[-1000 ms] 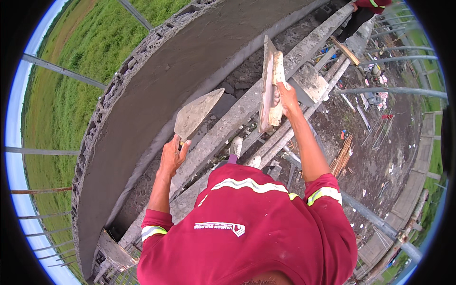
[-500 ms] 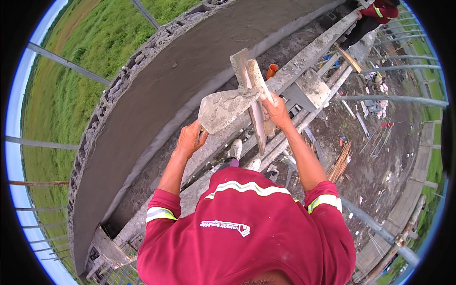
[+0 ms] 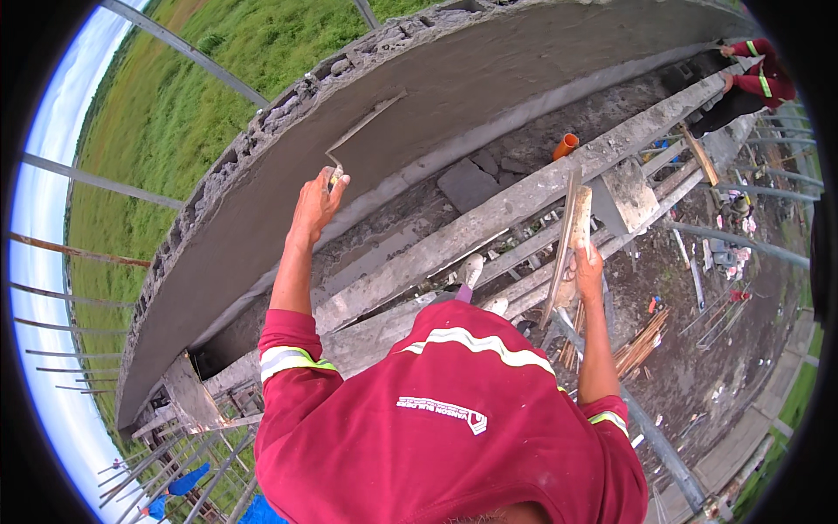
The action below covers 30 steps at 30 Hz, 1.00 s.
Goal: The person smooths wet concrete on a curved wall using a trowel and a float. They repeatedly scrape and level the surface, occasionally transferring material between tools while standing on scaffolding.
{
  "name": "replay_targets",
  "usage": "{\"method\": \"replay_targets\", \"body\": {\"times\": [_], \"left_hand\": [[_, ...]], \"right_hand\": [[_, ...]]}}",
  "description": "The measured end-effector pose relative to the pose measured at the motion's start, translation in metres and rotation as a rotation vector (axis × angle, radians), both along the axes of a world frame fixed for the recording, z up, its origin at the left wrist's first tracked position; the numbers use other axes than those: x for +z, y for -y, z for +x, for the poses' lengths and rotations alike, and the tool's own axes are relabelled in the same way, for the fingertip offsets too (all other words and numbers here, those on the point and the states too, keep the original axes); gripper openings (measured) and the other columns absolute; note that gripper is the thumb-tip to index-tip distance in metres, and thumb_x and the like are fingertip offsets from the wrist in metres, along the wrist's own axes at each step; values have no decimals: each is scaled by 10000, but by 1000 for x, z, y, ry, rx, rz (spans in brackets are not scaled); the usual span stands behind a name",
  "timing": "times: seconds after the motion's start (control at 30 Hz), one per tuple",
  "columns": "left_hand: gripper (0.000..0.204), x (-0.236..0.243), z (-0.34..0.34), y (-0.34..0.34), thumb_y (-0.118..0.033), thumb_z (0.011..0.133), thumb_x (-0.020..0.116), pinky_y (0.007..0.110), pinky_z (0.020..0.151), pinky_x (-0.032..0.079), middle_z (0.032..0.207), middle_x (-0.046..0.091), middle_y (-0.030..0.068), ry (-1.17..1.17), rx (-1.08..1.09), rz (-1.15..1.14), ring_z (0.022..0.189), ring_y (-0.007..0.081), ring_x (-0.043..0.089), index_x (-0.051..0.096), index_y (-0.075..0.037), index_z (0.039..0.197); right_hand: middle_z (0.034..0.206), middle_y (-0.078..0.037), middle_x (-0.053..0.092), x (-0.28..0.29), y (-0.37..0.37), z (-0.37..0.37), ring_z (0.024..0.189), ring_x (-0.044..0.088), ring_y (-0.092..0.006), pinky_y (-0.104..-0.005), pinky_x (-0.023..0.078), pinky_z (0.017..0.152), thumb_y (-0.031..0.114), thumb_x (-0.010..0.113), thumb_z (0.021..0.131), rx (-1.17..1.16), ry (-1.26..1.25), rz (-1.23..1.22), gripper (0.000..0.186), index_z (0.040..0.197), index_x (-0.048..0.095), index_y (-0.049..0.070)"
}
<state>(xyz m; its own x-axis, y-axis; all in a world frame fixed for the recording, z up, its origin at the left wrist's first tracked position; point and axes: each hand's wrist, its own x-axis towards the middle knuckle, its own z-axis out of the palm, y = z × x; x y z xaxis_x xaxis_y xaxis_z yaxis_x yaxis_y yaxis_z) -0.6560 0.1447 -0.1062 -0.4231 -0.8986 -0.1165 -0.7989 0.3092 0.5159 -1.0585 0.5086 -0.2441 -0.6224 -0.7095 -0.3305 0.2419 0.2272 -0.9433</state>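
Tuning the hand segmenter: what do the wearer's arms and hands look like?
Left hand and right hand: ungloved. Dark red sleeves stop well short of the hands, each with a silvery-white band; yellow-green edging shows on the left one.

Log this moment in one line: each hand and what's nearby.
Left hand: holds bent-necked metal trowel at curved grey wall; right hand: holds thin flat board by pale wooden handle; nearby: orange cylindrical tube
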Motion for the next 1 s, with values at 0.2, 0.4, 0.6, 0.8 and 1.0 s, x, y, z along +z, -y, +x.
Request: {"method": "replay_targets", "body": {"times": [0.2,0.4,0.6,0.8,1.0], "left_hand": [[298,39,33,-12,-334,980,570,301,503,405,651,513,15,-245,160,223,528,119,471,577,-41,931],[365,-6,-33,-105,-283,952,617,446,701,473,835,647,258,-69,-110,42,741,406,617,575,27,1140],[455,-28,-74,-172,-331,965,573,476,818,498,971,659,308,42,-308,264,937,457,639,574,50,1211],[568,-42,-94,-177,-347,972,559,473,822,498,945,651,319,63,-369,250,924,456,640,514,121,1291],[581,-40,-86,-171,-341,974,561,467,797,502,910,644,322,73,-348,277,883,449,647,500,137,1297]], "right_hand": [[851,-4,644,5,2,-14,707,630,-119,-265,518,583,393,576,993,-308,320,-233,402,1175,587,34],[913,-4,664,-2,39,-40,767,642,-116,-272,538,635,369,591,988,-486,588,-466,397,1198,590,32],[929,-3,667,9,65,-52,775,637,-109,-273,536,646,358,598,986,-508,670,-570,387,1193,598,31],[944,-2,670,14,63,-49,782,632,-103,-273,535,658,347,604,984,-470,665,-588,377,1188,605,29],[959,-1,673,20,67,-41,790,626,-96,-274,534,670,336,611,982,-380,640,-567,367,1183,612,28]]}}
